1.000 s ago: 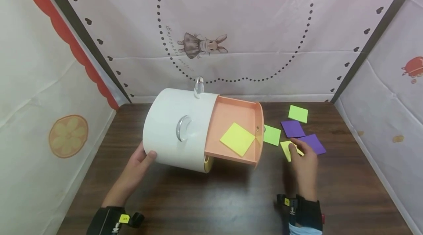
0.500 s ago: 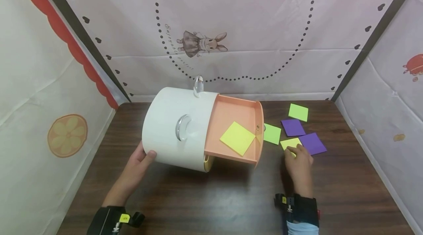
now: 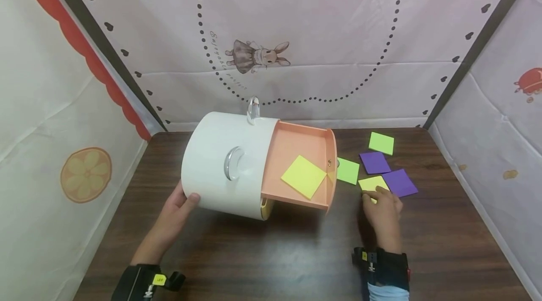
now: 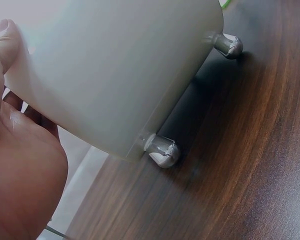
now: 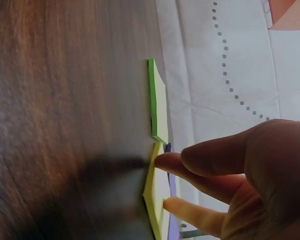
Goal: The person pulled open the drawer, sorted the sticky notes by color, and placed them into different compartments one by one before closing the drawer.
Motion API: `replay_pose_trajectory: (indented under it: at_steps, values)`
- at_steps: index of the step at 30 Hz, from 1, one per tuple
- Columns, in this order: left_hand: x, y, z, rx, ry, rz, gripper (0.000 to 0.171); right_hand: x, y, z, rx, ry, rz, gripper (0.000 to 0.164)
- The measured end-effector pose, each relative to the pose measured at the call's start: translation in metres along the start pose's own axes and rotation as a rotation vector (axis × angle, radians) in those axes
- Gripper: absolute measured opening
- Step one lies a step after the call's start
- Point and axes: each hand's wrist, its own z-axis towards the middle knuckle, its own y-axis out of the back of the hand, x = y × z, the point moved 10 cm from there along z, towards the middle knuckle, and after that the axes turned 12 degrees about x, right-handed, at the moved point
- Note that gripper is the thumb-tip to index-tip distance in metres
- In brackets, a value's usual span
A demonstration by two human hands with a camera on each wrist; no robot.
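Note:
My left hand [image 3: 171,216] grips the rear lower edge of a white rounded drawer box [image 3: 211,164], thumb on the outside; its other fingers are mostly hidden. The box's peach drawer [image 3: 292,143] is pulled out to the right, with a yellow sticky note pad [image 3: 304,177] lying in it. My right hand [image 3: 383,216] is at a second yellow sticky note pad [image 3: 371,182] on the table. In the right wrist view, two extended fingertips touch this yellow pad [image 5: 151,195], one at its edge and one on its top; the thumb stays off it.
Around the right hand lie two purple note pads [image 3: 400,183] and two green ones [image 3: 348,171], one green pad partly behind the drawer front. Clear rounded handles [image 3: 233,163] project from the box. Clear feet [image 4: 164,150] show in the left wrist view. Printed cloth walls enclose the table.
My right hand has shifted slightly left and down over the yellow pad, uncovering more of its upper part. The left hand, box and drawer have hardly moved.

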Motion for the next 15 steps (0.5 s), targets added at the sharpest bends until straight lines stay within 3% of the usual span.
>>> replay_pose_trajectory:
  at_steps: [8, 15]
  values:
    - [-0.0018, 0.0024, -0.0011, -0.007, -0.021, 0.04, 0.058, 0.0065, -0.0046, -0.0009, 0.048, -0.002, -0.062, 0.043]
    - [-0.0011, 0.0019, -0.0004, -0.005, -0.022, 0.04, 0.059, -0.0022, -0.0052, 0.0029, 0.014, -0.039, -0.053, 0.052]
